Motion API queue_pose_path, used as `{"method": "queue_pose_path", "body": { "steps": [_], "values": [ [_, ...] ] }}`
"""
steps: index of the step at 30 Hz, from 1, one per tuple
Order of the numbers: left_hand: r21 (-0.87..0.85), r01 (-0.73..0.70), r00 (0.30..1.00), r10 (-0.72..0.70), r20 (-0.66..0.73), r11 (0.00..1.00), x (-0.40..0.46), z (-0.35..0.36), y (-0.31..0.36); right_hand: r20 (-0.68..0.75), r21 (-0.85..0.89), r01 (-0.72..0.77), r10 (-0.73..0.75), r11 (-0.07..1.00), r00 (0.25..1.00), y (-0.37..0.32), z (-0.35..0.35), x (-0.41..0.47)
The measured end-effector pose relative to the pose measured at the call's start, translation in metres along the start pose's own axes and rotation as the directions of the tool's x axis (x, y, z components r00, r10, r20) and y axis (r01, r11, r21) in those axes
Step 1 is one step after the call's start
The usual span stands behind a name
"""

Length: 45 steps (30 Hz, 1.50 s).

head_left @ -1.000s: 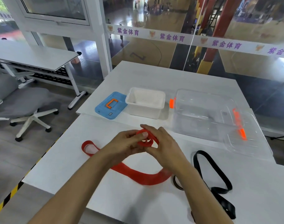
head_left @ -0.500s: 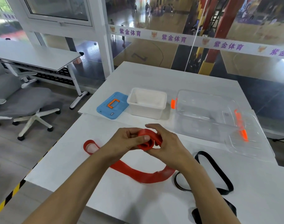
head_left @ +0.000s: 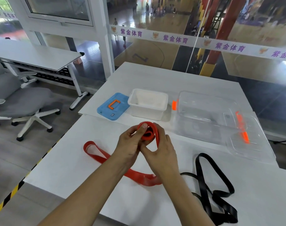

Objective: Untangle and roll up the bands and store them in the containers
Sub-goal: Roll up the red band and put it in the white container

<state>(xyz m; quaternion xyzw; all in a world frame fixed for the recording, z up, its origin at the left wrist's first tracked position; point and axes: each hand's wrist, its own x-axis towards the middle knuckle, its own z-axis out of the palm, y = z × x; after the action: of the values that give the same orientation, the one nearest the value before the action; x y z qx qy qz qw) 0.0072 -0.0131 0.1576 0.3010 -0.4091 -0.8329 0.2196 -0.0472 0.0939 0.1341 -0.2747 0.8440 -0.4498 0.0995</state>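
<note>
On the near white table point(head_left: 60, 168), I have both hands at work on the red band point(head_left: 148, 132), coiling one end into a tight roll held just above the tabletop. My left hand point(head_left: 130, 144) grips the roll, thumb pressed over its top edge; my right hand point(head_left: 161, 154) cups it from the other side, fingers curled round the outer turn. Most of the red band is not yet wound: its loose length trails under my forearms and ends in an open loop at the left.

By my reckoning the job is barely under way. The black band point(head_left: 210, 190) lies untouched at the right, looped over itself and apparently tangled. Neither container holds a band: the white tub point(head_left: 148, 103) and the clear box point(head_left: 202, 111) behind my hands both look empty, the blue lid point(head_left: 113, 106) lies beside the tub, and the clear lid point(head_left: 251, 141) leans by its box.

Beyond the glass, a banner point(head_left: 176, 39) repeats the purple characters 紫金体育 next to an orange emblem. A small label on the blue lid is too small to read.
</note>
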Motion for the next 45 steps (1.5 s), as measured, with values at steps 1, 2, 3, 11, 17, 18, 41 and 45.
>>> {"method": "queue_pose_path", "body": {
  "steps": [1,2,3,11,17,18,41,45],
  "values": [
    [-0.025,0.009,1.000,-0.009,0.005,1.000,-0.001,0.002,-0.002,-0.019,-0.007,-0.020,0.020,1.000,1.000,0.000,0.002,0.000],
    [-0.043,0.019,1.000,-0.019,0.017,0.999,-0.001,0.003,-0.004,-0.040,-0.010,-0.041,0.041,0.999,0.998,-0.001,0.004,-0.001],
    [-0.049,0.033,0.999,-0.031,0.033,0.998,-0.001,0.004,-0.006,-0.060,-0.008,-0.058,0.058,0.998,0.997,0.000,0.005,-0.001],
    [0.223,0.154,0.977,-0.182,0.114,0.963,0.003,-0.010,0.004,0.164,-0.082,0.053,-0.039,0.995,0.986,0.015,-0.016,0.018],
    [0.597,-0.035,0.909,-0.223,0.352,0.801,0.006,-0.019,0.037,0.390,-0.249,0.260,-0.149,0.933,0.909,0.013,-0.051,0.033],
    [0.671,-0.082,0.899,-0.236,0.369,0.737,0.007,-0.017,0.042,0.406,-0.246,0.289,-0.172,0.925,0.898,0.012,-0.053,0.033],
    [0.417,-0.281,0.958,0.275,0.077,0.864,0.004,0.025,0.017,0.149,0.217,0.009,-0.042,0.976,0.988,0.005,-0.048,0.030],
    [0.339,-0.174,0.970,0.220,-0.103,0.925,0.003,0.038,0.007,0.014,0.240,-0.002,-0.002,0.971,1.000,-0.004,-0.028,0.016]
  ]
}}
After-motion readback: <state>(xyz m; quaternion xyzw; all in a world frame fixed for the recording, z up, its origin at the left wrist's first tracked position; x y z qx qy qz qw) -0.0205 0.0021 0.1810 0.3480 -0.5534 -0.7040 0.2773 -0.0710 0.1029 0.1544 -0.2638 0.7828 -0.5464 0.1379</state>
